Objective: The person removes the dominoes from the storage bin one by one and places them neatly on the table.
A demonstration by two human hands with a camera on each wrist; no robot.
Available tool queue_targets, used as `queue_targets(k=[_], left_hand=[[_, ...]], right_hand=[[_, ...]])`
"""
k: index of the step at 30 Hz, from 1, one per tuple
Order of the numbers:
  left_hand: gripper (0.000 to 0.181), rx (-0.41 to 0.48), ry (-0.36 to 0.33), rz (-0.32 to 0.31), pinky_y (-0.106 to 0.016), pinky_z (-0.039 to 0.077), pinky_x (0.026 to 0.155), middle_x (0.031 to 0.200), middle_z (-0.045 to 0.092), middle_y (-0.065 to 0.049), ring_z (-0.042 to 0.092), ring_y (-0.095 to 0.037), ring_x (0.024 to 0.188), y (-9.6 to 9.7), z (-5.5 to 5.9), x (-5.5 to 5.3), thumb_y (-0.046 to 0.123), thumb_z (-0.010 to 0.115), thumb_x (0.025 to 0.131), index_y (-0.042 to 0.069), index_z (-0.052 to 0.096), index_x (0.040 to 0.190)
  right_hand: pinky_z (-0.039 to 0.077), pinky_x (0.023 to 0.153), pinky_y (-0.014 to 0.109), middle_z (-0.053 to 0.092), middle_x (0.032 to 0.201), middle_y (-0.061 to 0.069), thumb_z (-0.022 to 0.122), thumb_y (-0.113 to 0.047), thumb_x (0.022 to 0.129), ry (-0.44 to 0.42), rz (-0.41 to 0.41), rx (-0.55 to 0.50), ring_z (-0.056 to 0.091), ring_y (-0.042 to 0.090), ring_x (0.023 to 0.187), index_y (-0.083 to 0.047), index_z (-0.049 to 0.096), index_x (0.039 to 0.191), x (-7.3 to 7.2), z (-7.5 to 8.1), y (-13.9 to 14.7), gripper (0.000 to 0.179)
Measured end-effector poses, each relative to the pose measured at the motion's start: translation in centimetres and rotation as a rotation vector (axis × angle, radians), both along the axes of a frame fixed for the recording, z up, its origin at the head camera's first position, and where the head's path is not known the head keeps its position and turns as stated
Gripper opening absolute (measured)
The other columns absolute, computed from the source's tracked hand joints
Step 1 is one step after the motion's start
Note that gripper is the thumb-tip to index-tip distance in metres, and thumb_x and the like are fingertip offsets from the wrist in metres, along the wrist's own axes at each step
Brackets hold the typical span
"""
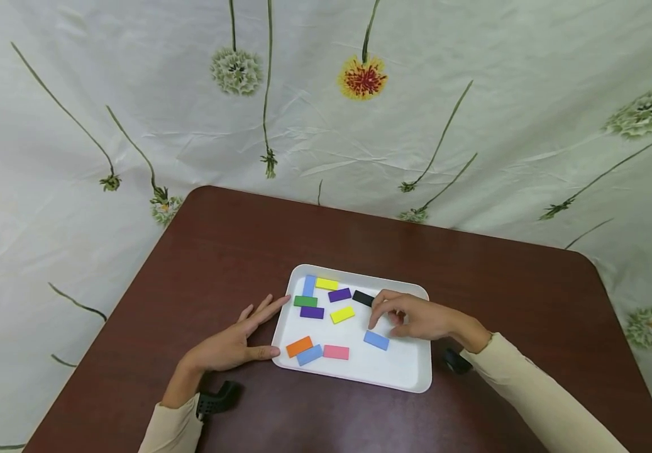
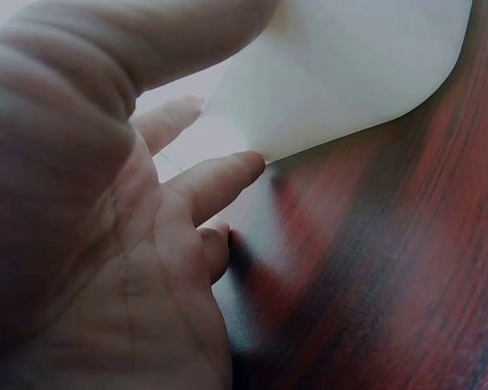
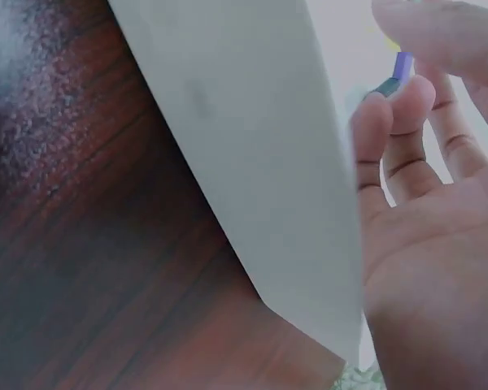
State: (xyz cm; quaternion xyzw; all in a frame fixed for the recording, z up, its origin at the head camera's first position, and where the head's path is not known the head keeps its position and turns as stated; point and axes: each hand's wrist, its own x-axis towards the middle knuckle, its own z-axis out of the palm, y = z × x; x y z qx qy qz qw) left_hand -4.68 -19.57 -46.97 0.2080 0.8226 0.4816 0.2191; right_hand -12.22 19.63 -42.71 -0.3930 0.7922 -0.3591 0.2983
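A white tray holds several small coloured rectangular blocks. My left hand touches the tray's left rim with its index finger and thumb, fingers spread and straight. In the left wrist view its fingertips meet the tray's outer wall. Over the right part of the tray hovers my right hand, fingers loosely bent, thumb and index finger apart, nothing visible between them. Just below those fingertips lies a light blue block. A black block, partly behind the hand, is close to the bent fingers.
Elsewhere in the tray lie yellow, purple, green, orange and pink blocks, and further light blue ones. The tray stands on a dark brown table; a floral cloth hangs behind.
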Motion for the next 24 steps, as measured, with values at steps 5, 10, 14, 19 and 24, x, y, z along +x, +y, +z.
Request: queue_targets(k=[5,10,14,19,24], left_hand=[[0.088,0.016,0.009,-0.005,-0.065,-0.009,0.117,0.167,0.019,-0.009,-0.001,-0.039,0.156,0.0,0.0,0.1,0.031,0.074,0.091,0.031,0.021,0.161],[0.088,0.017,0.010,-0.006,-0.066,-0.010,0.117,0.167,0.018,-0.010,-0.002,-0.039,0.155,0.0,0.0,0.1,0.032,0.074,0.091,0.032,0.021,0.160],[0.088,0.005,0.003,0.004,-0.066,-0.009,0.117,0.167,0.018,-0.010,-0.002,-0.039,0.156,0.0,-0.1,0.2,0.033,0.075,0.090,0.033,0.022,0.160],[0.089,0.003,0.009,0.004,-0.065,-0.009,0.118,0.167,0.018,-0.010,-0.001,-0.038,0.156,0.0,-0.1,0.2,0.034,0.075,0.090,0.033,0.022,0.160],[0.089,0.004,0.010,0.006,-0.065,-0.009,0.118,0.167,0.018,-0.010,-0.001,-0.038,0.156,-0.1,-0.1,0.1,0.034,0.075,0.089,0.034,0.022,0.160]], right_hand=[[0.040,0.069,0.018,0.057,0.112,0.002,0.068,0.011,0.084,-0.043,0.045,0.049,0.048,0.019,0.079,-0.017,0.072,0.112,-0.1,-0.6,-0.5,0.040],[0.038,0.070,0.017,0.056,0.110,0.000,0.069,0.009,0.084,-0.084,0.048,0.103,0.046,0.015,0.078,-0.021,0.072,0.117,-0.2,-0.9,-0.8,0.045],[0.040,0.073,0.018,0.056,0.111,-0.004,0.070,0.006,0.085,-0.093,0.054,0.147,0.047,0.013,0.082,-0.025,0.070,0.120,0.0,-1.2,-1.1,0.046],[0.042,0.077,0.021,0.055,0.109,-0.006,0.071,0.003,0.085,-0.081,0.063,0.180,0.048,0.013,0.089,-0.025,0.069,0.119,0.1,-1.3,-1.3,0.044],[0.043,0.079,0.022,0.055,0.108,-0.007,0.072,0.001,0.085,-0.080,0.058,0.187,0.048,0.013,0.093,-0.026,0.068,0.119,0.2,-1.3,-1.3,0.044]])
